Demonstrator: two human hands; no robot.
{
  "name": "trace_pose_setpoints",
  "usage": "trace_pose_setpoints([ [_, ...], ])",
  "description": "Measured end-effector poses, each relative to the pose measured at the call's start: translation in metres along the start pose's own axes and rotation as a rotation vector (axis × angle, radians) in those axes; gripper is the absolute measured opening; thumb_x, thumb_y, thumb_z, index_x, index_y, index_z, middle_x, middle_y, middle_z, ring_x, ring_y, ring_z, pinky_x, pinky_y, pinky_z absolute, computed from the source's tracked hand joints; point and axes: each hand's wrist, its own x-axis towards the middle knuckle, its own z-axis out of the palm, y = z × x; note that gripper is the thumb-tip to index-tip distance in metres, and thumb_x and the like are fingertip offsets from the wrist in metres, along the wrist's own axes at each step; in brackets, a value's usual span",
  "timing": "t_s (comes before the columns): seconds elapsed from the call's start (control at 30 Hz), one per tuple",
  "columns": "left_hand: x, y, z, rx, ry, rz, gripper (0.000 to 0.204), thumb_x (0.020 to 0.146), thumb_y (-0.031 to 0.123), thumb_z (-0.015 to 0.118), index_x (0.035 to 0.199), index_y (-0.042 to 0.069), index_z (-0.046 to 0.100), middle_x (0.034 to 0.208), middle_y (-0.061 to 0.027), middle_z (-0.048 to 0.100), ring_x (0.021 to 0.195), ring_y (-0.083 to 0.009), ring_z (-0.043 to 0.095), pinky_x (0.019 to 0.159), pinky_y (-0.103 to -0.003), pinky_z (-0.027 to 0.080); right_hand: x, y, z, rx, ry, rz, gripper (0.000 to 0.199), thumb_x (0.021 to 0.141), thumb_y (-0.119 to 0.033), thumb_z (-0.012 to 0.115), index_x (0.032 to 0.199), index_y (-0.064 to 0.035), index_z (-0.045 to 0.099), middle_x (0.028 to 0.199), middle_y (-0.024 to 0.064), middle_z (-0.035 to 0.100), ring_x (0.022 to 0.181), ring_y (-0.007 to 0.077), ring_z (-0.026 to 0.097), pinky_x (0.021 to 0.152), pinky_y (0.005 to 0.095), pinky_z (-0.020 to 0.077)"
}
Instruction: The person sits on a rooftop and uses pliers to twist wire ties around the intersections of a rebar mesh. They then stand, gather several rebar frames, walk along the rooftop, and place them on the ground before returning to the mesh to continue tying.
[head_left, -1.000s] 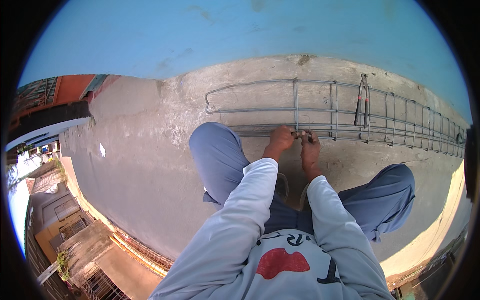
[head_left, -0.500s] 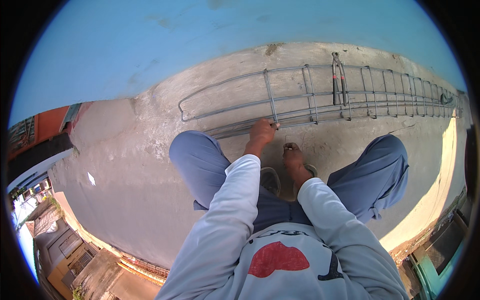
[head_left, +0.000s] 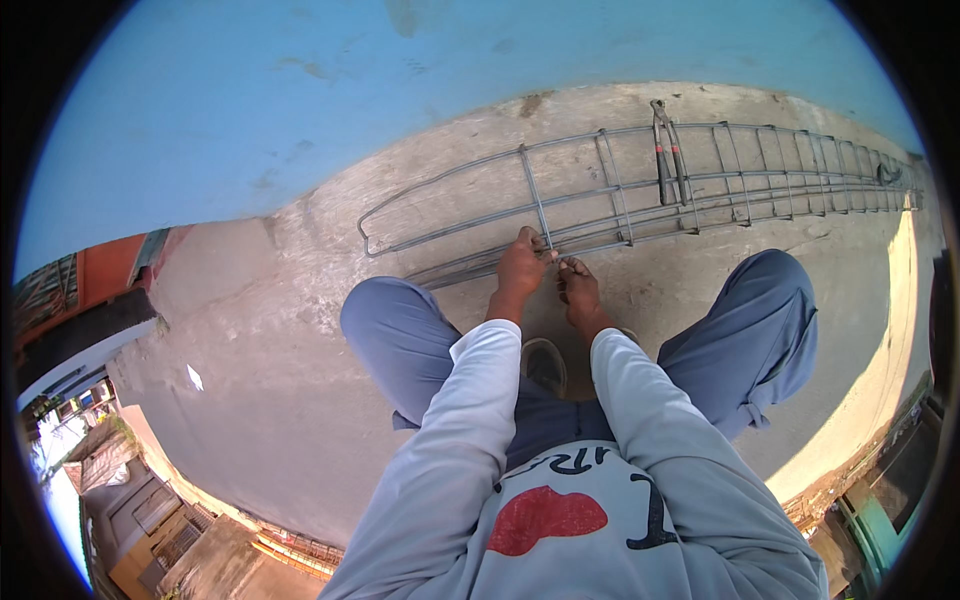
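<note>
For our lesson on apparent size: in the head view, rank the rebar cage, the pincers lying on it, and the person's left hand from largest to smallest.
1. rebar cage, by far the longest.
2 and 3. pincers and left hand look about alike; the hand is nearer the camera, so I won't rank them.

Concrete slab (head_left: pixel 300 330), rebar cage (head_left: pixel 700 195) (pincers (head_left: pixel 668 160) atop)

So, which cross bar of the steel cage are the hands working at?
The first cross bar from the cage's left end. Both hands, left and right, meet at its lower end; the other cross bars stand further right, untouched.
</note>
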Motion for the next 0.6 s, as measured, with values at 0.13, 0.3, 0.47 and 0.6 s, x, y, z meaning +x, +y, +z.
trace_pose_setpoints([
  [0.13,-0.007,0.026,-0.006,0.248,0.195,0.293,0.038,0.084,0.030,0.077,0.119,0.016,0.070,0.113,-0.0129,0.062,0.115,-0.0318,0.058,0.096,-0.046,0.045,0.002,-0.003,-0.005,-0.022,-0.020,0.017,0.005,0.098,-0.019,0.062,0.097,-0.0217,0.066,0.076,-0.0076,0.055,0.064,0.0055,0.045,0.058,0.0214,0.0339],
  [0.3,0.003,0.052,-0.002,0.702,0.044,0.380,0.029,0.085,0.028,0.075,0.106,0.009,0.075,0.113,-0.0118,0.060,0.114,-0.0292,0.056,0.096,-0.044,0.041,0.004,-0.005,-0.006,-0.006,-0.095,-0.051,0.007,0.097,-0.015,0.061,0.097,-0.0204,0.066,0.077,-0.0083,0.053,0.063,0.0045,0.042,0.059,0.0212,0.0328],
  [0.47,0.017,0.056,0.007,0.767,0.078,0.421,0.024,0.085,0.027,0.071,0.096,0.007,0.077,0.111,-0.0124,0.063,0.113,-0.0266,0.056,0.098,-0.042,0.038,-0.001,-0.012,-0.006,-0.024,-0.080,0.014,0.005,0.097,-0.014,0.060,0.096,-0.0167,0.065,0.075,-0.0085,0.049,0.062,0.0041,0.040,0.054,0.0231,0.0319],
  [0.6,0.019,0.052,0.012,0.684,0.072,0.321,0.026,0.088,0.028,0.066,0.094,0.005,0.077,0.110,-0.0144,0.065,0.112,-0.0281,0.059,0.098,-0.044,0.040,0.001,-0.006,-0.008,-0.119,-0.017,-0.096,0.006,0.097,-0.017,0.059,0.094,-0.0145,0.064,0.069,-0.0082,0.045,0.058,0.0045,0.038,0.050,0.0253,0.0319],
])
